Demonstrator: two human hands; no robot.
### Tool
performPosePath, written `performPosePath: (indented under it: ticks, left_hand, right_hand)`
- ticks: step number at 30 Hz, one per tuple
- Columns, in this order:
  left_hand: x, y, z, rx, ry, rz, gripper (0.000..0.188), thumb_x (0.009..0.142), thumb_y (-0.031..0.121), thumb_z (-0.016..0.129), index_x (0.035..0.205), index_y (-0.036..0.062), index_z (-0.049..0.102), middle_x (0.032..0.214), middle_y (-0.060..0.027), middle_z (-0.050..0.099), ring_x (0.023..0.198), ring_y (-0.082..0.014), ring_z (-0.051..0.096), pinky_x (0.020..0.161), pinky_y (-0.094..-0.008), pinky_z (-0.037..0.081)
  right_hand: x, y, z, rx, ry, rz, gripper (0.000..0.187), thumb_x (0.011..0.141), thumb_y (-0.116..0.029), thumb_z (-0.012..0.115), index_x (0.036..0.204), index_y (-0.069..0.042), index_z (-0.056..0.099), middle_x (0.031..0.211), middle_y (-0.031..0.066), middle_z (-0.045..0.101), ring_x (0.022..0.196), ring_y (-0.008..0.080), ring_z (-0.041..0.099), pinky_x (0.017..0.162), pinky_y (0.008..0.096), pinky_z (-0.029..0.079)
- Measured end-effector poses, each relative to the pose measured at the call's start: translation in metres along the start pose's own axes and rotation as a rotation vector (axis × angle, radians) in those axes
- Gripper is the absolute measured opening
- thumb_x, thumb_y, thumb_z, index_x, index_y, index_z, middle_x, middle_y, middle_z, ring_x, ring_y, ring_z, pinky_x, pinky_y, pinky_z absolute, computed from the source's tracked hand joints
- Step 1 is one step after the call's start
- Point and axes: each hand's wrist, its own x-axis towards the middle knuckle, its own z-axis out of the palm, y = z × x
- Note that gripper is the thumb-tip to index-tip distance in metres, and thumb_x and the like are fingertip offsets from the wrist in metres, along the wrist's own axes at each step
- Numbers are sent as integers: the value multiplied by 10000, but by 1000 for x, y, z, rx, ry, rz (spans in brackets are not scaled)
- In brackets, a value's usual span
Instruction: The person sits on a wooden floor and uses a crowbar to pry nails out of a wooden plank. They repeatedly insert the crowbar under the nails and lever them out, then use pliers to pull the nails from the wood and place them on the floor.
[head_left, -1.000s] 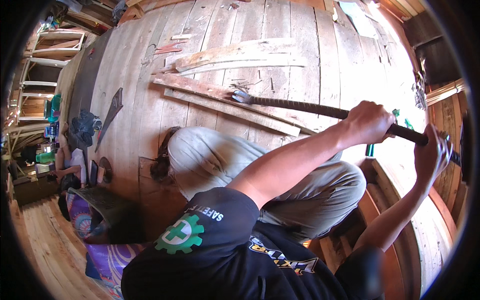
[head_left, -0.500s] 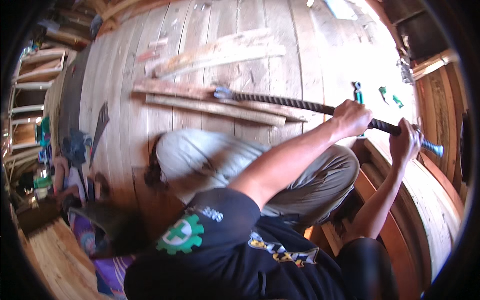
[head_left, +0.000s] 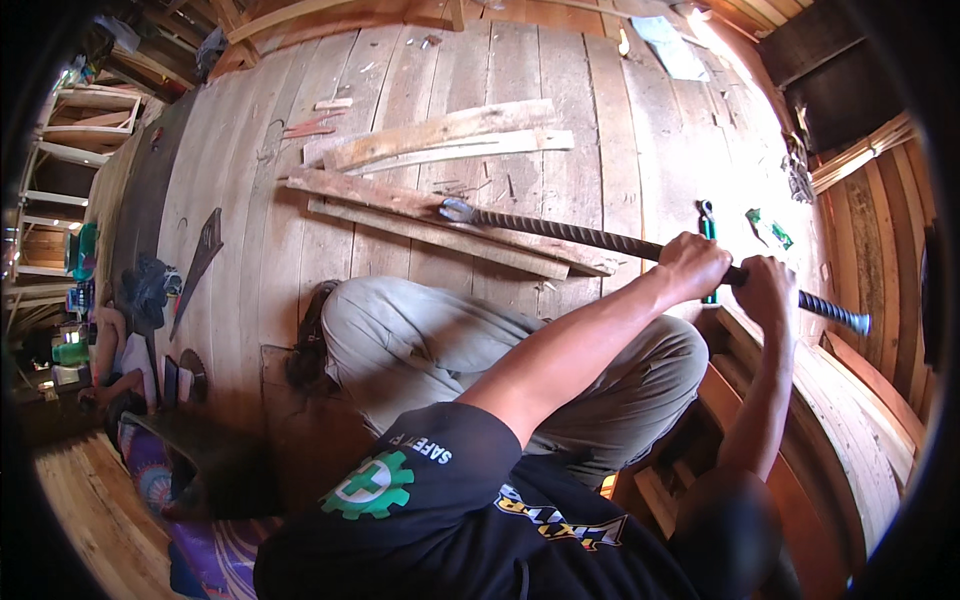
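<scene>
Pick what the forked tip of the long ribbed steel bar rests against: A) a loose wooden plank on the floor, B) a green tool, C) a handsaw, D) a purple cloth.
A: the bar, gripped by both the left hand and the right hand, ends on the plank.

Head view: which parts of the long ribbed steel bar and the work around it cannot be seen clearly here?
- Long ribbed steel bar, head view: the stretch gripped by the left hand and right hand is covered by the fingers.
- Its forked tip: too small to tell what it bites into on the rough wooden plank.
- Feet: hidden behind the grey trousers.
- Dark left rim: shaded, objects unclear.
</scene>
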Motion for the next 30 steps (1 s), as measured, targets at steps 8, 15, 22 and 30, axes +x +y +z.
performPosePath:
  ticks: [8, 15, 22, 30]
  left_hand:
    - [-6, 0, 7, -110, 14, -39, 145, 801, 111, 545, 781, 79, 685, 710, -142, 687, 673, -282, 700, 617, -426, 551]
    - [-77, -42, 95, -106, -265, -225, 136, 783, 107, 559, 784, 31, 671, 765, -167, 690, 738, -313, 699, 640, -445, 552]
    - [-41, -43, 51, -106, -50, -186, 112, 782, 89, 564, 821, 27, 648, 708, -164, 676, 683, -308, 693, 600, -416, 543]
    - [-70, -24, 7, -177, 92, -39, 272, 822, 168, 675, 1017, -5, 595, 1063, -173, 567, 944, -282, 604, 782, -388, 522]
  right_hand:
    - [-5, -21, 11, 88, 55, 68, 94, 749, -178, 639, 744, -91, 672, 735, 181, 651, 725, 384, 633, 693, 481, 487]
    - [-15, -43, 160, 298, -218, -63, 120, 742, -186, 636, 759, -79, 690, 713, 193, 640, 692, 377, 637, 614, 474, 484]
    - [27, -34, 99, 276, 52, -131, 151, 722, -159, 628, 646, -67, 535, 698, 124, 596, 699, 360, 585, 633, 469, 441]
    - [2, -42, 80, 271, 136, -132, 257, 688, -281, 714, 665, -74, 565, 704, 128, 608, 700, 358, 592, 623, 474, 445]
